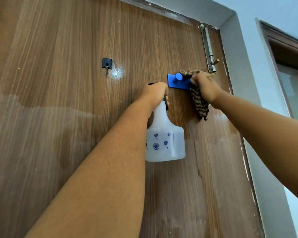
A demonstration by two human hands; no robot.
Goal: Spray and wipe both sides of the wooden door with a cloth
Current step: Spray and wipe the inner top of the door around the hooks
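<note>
My left hand (153, 93) grips the spray bottle (164, 140) by its neck, hanging ready near the wooden door (58, 117). My right hand (205, 86) bunches the cloth (199, 100), fingers curled round it, pressing it against the blue hook rail (176, 81) to wipe there.

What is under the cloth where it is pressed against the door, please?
The cloth covers the right end of a blue hook plate on the door; one blue peg shows. The right hand grips the cloth. What lies beneath it is hidden.
</note>
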